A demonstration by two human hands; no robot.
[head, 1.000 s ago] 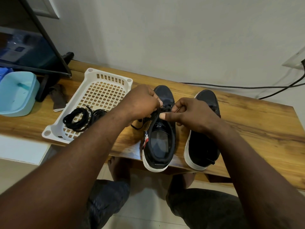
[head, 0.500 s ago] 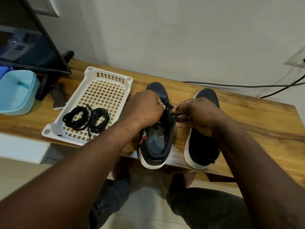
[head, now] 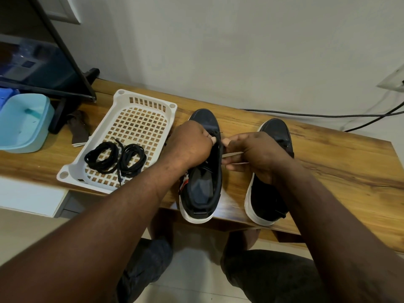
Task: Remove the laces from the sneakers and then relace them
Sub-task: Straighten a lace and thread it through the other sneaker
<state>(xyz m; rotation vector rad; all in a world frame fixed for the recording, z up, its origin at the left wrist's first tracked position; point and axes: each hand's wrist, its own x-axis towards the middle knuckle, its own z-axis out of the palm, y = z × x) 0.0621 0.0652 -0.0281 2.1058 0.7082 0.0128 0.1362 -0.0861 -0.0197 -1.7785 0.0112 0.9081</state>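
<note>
Now the wooden table (head: 338, 162) holds a white basket (head: 122, 99). Just right of the basket stands a dark sneaker (head: 204, 184), with a second sneaker (head: 275, 130) farther right. The left hand (head: 192, 145) grips the dark sneaker's top edge. The right hand (head: 255, 154) pinches its other edge, maybe a lace end too. Two coiled black laces (head: 114, 157) lie inside the basket.

Domestic room. Wooden table (head: 328, 154) set against a plain wall. Flat screen (head: 43, 68) on stand; wall socket (head: 393, 83) with trailing cable (head: 306, 115).

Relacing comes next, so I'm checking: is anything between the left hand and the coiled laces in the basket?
Nothing visible. The left hand grips the sneaker just beside the white basket; the black laces lie uncovered in it, with only its low rim between.
</note>
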